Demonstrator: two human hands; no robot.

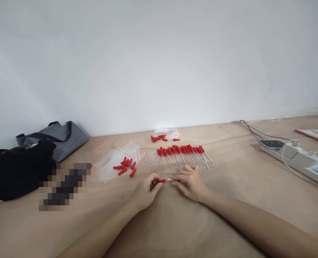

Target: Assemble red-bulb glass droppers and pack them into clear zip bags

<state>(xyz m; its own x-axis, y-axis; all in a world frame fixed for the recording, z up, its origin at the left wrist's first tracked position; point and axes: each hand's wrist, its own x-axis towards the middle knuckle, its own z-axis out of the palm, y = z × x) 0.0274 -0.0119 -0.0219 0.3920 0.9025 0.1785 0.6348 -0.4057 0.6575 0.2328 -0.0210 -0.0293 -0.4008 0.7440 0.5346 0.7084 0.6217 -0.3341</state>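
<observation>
Between the fingers of my left hand [147,191] is a red rubber dropper bulb [161,181], its narrow end pointing right. My right hand [190,183] pinches a thin clear dropper tube [170,179], whose end lies just right of the bulb with a small gap. Past my hands lies a row of clear droppers [179,159], many topped with red bulbs [186,148]; tubes at the row's left end have no bulb. Several loose red bulbs [125,163] rest on clear plastic zip bags [107,168] to the left.
More red bulbs [159,138] lie by a plastic bag [165,132] near the wall. A striped bag [70,139] and a black bag [21,172] stand at left, beside a blurred dark object [67,186]. At right are a power strip [306,163] with cables and a flat booklet [316,136].
</observation>
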